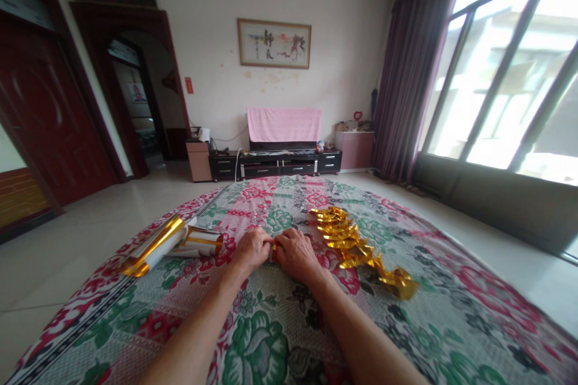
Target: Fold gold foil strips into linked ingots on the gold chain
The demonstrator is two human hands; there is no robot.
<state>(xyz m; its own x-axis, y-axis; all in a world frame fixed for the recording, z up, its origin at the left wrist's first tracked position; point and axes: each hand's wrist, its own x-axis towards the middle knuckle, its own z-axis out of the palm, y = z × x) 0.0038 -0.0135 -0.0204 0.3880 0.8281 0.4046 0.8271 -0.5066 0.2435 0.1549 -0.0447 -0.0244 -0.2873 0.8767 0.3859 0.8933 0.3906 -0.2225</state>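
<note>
My left hand (253, 248) and my right hand (295, 252) meet over the middle of the patterned cloth (257, 343), fingers pinched together. Between them shows a small bit of gold foil paper (275, 248), mostly hidden by the fingers. To the right of my right hand, folded gold foil pieces (350, 243) lie overlapping in a slanting row. On the left, curled gold foil sheets (156, 245) with white backs rest on the cloth, and another curled sheet (201, 243) lies beside them, nearer my left hand.
Beyond the cloth's rounded far edge stands a low black cabinet (280, 166), with a pink cloth (284, 124) draped over what sits on it. Tiled floor (90, 222) surrounds the covered surface. A window (506, 72) with a purple curtain (415, 60) is at right, a red door (45, 96) at left.
</note>
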